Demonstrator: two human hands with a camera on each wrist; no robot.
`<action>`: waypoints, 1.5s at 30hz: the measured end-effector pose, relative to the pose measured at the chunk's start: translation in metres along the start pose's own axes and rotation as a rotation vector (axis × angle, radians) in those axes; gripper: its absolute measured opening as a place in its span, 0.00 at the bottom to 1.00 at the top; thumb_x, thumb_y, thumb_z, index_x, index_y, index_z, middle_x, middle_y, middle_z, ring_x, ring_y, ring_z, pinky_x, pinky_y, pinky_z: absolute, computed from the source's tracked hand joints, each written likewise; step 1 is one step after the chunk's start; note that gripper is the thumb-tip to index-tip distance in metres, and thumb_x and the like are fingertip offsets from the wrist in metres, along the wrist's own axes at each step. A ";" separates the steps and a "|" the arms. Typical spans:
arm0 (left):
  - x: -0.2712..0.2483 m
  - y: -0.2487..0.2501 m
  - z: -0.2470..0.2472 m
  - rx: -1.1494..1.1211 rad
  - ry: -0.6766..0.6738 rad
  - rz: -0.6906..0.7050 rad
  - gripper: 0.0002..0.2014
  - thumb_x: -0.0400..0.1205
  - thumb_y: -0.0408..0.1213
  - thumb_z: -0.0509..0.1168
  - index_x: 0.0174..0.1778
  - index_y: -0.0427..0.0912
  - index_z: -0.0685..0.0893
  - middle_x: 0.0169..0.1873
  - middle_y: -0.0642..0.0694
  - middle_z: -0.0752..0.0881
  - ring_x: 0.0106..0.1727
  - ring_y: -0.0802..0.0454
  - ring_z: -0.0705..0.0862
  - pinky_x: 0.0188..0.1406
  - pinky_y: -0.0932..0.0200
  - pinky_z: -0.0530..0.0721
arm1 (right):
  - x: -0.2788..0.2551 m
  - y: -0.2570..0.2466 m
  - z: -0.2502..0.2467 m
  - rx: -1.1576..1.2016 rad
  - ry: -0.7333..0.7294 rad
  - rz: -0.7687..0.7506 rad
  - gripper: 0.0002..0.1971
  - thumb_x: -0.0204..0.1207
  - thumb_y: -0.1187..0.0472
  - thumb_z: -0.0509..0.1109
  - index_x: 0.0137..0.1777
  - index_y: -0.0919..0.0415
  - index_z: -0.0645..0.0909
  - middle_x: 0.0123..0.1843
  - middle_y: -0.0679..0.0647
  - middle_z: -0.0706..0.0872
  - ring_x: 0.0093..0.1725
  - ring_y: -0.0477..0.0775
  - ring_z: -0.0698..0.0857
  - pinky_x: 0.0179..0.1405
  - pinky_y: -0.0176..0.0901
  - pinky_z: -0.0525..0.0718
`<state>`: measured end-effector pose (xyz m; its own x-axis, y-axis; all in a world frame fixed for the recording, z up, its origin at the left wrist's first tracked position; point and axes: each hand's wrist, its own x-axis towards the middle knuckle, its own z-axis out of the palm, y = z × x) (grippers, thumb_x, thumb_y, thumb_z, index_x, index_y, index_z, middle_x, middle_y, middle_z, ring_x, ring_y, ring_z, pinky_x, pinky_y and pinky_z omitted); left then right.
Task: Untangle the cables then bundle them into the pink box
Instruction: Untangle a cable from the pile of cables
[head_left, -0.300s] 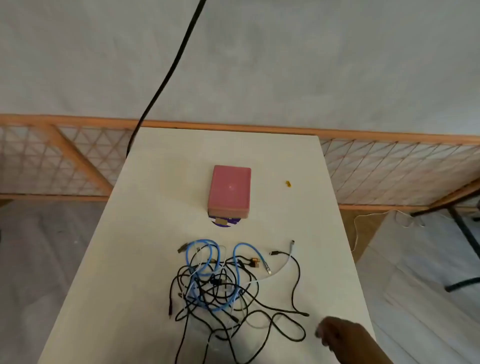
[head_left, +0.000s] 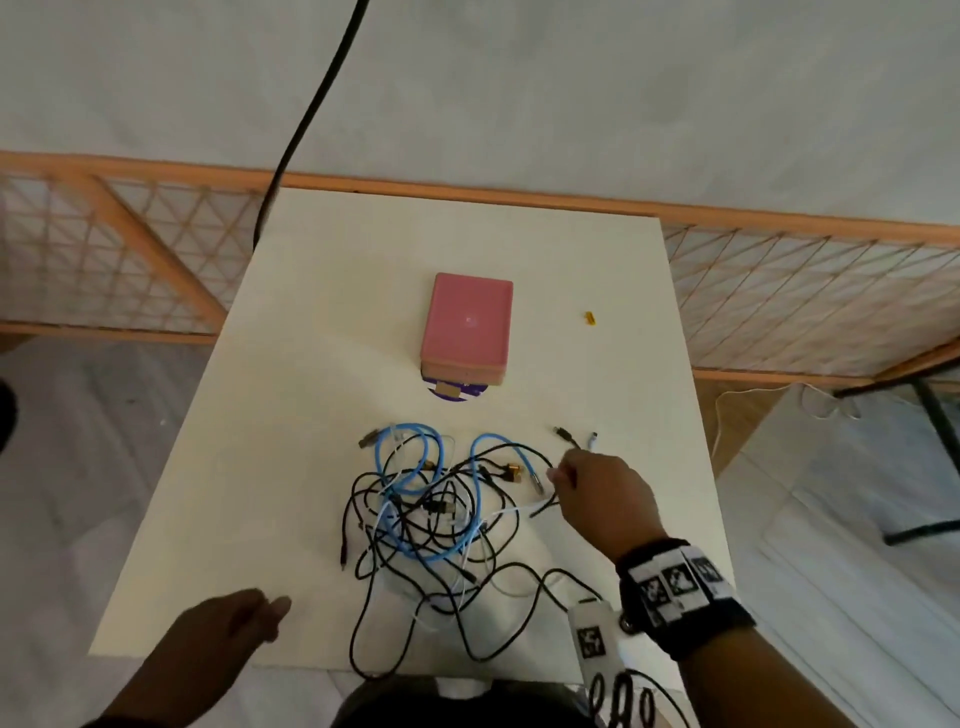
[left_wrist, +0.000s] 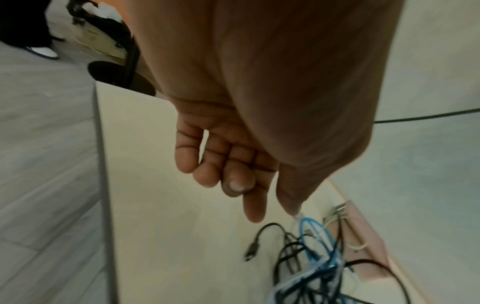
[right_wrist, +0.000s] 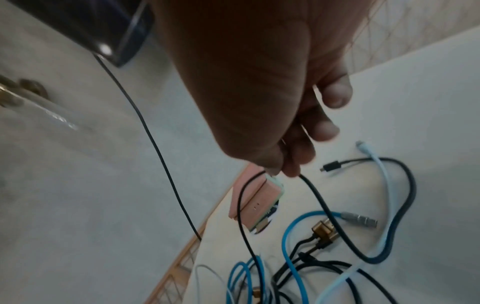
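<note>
**Cable tangle on a table, one strand pinched by the right hand**

The right hand (head_left: 602, 499) is at the right edge of the tangle of cables (head_left: 431, 514) — black, blue and white strands knotted together on the near half of the white table (head_left: 270, 467). Its thumb and forefinger pinch a thin black cable (right_wrist: 259, 236), whose loop hangs from the fingertips (right_wrist: 291, 168) in the right wrist view. The left hand (head_left: 228, 639) hovers at the near left edge of the table, apart from the tangle, fingers loosely extended and holding nothing. The pink box (head_left: 467, 327) stands closed beyond the tangle, near the table's middle, resting on a purple disc (head_left: 457, 392). A small yellow object (head_left: 589, 318) lies to the box's right.
</note>
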<state>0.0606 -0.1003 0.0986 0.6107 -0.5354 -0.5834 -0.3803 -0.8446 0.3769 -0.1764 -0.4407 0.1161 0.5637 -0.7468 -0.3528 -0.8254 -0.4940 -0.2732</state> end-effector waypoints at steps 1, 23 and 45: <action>-0.004 0.005 -0.004 -0.055 0.009 0.006 0.21 0.87 0.52 0.68 0.27 0.50 0.86 0.24 0.56 0.87 0.29 0.62 0.84 0.35 0.69 0.76 | 0.011 -0.006 0.003 -0.008 -0.018 0.024 0.15 0.86 0.46 0.62 0.49 0.55 0.84 0.48 0.56 0.91 0.51 0.63 0.89 0.42 0.45 0.80; -0.009 0.071 -0.029 -0.219 0.246 0.181 0.12 0.87 0.42 0.70 0.36 0.49 0.87 0.31 0.71 0.87 0.36 0.64 0.84 0.33 0.74 0.75 | 0.072 -0.002 0.065 0.311 -0.165 -0.042 0.02 0.77 0.58 0.77 0.43 0.51 0.87 0.35 0.42 0.86 0.39 0.48 0.87 0.38 0.39 0.84; 0.045 0.246 -0.118 -0.644 -0.072 0.929 0.17 0.89 0.50 0.63 0.70 0.47 0.87 0.49 0.52 0.92 0.49 0.56 0.91 0.50 0.57 0.90 | -0.011 -0.150 -0.095 1.305 0.401 -0.415 0.05 0.87 0.67 0.67 0.58 0.58 0.78 0.42 0.68 0.91 0.40 0.62 0.89 0.42 0.58 0.90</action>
<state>0.0765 -0.3314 0.2499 0.2288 -0.9699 0.0834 -0.2243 0.0308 0.9740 -0.0616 -0.4001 0.2461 0.5255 -0.8341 0.1673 0.1369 -0.1112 -0.9843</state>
